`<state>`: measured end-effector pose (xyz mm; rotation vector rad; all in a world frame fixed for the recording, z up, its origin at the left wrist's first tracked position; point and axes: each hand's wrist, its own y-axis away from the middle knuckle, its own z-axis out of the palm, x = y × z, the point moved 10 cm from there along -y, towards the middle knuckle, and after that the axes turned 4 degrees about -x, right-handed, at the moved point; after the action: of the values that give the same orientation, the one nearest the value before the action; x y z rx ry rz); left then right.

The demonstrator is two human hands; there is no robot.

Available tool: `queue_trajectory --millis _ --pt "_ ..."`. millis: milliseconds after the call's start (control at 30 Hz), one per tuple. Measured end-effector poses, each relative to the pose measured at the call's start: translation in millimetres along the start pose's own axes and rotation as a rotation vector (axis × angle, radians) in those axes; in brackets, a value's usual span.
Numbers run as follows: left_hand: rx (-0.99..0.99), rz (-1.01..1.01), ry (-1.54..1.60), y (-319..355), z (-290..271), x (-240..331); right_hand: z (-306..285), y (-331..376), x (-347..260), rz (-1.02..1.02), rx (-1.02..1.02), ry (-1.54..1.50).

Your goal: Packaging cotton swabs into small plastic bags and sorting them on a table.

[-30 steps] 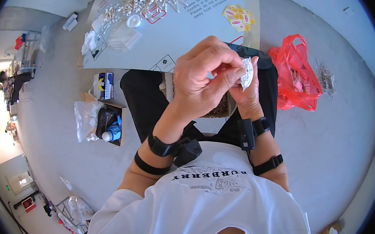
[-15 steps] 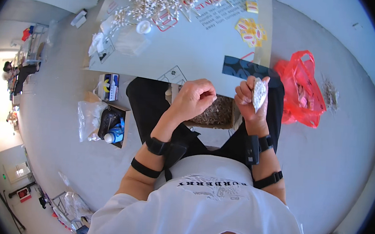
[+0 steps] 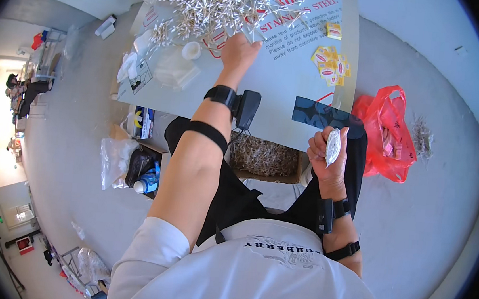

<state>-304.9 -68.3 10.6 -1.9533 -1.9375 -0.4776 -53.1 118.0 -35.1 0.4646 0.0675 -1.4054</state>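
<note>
White swabs: heaped loosely across the far side of the table, and what a pile it was!
Left hand: stretched right out to the heap's near edge, fingers bent; whether it had caught any swab, you could not tell.
Right hand: closed round a white bundle, thumb alongside, near the table's near edge.
Yellow packets: clustered on the table's right.
Red bag: slumped open beside the table, pink pieces inside.
</note>
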Motion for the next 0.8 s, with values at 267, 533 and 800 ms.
queue_trajectory --millis 267,533,800 --pt "0.013 -0.110 -0.062 1.2 7.9 -23.1 -4.3 -6.2 -4.2 -0.042 0.001 -0.014" --pt "-0.062 0.056 0.837 100.7 -22.2 9.5 -32.1 5.2 -25.1 -0.200 0.353 0.120" --pt "-0.299 0.158 1.077 211.1 -67.2 65.9 -4.5 10.3 -35.7 -0.275 0.320 0.342"
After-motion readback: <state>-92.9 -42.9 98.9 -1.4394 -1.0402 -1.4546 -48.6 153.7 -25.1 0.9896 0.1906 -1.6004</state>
